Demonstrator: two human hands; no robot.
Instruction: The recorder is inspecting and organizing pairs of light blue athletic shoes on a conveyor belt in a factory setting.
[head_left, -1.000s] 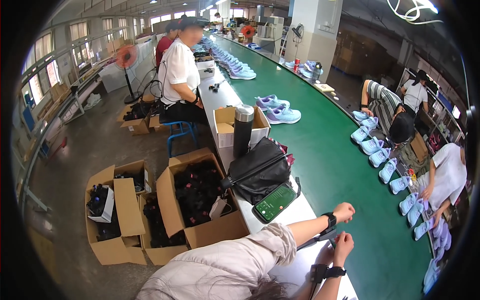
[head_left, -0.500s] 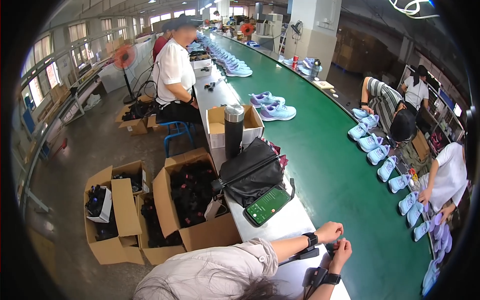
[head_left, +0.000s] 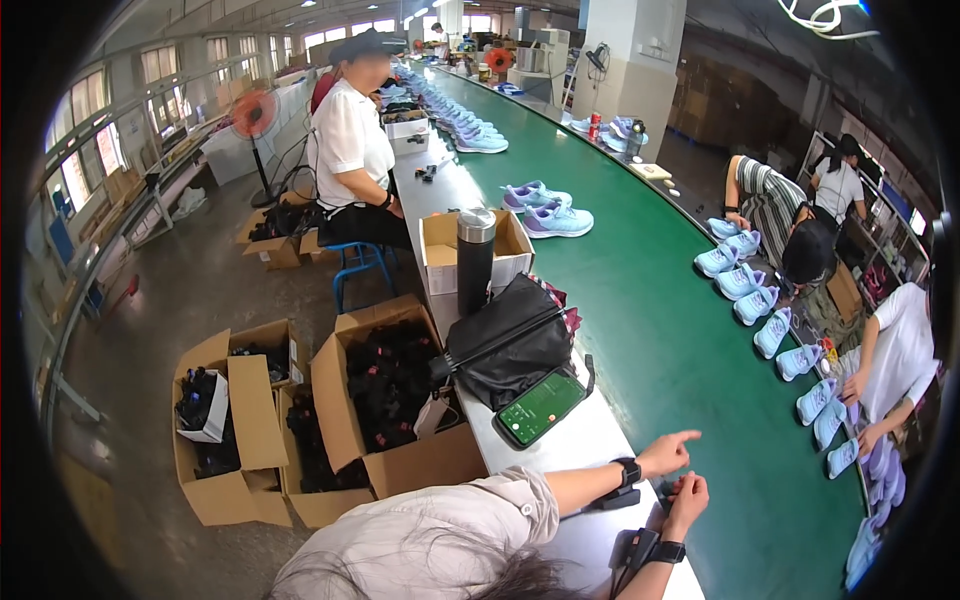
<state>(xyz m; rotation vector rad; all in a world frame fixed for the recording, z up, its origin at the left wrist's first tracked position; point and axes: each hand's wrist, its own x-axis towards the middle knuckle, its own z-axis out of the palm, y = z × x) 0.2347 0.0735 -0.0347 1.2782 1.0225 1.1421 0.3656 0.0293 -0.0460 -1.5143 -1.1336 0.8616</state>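
The left hand (head_left: 668, 455) is held at the worktop (head_left: 590, 445) edge, at five o'clock in the view, index finger stretched toward the green belt (head_left: 650, 330) and the other fingers folded, nothing gripped. The right hand (head_left: 688, 497) is curled just beside it over a small dark item (head_left: 663, 489); whether that is pinched cannot be told. Both wrists are best kept low and steady. A phone (head_left: 540, 407) and black bag (head_left: 510, 345) crowd the ten o'clock side.

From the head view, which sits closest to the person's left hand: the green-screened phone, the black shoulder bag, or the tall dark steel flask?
1. Green-screened phone, lying flat just up-left of the left hand.
2. Black shoulder bag, right behind the phone.
3. Tall dark steel flask, upright beyond the bag.
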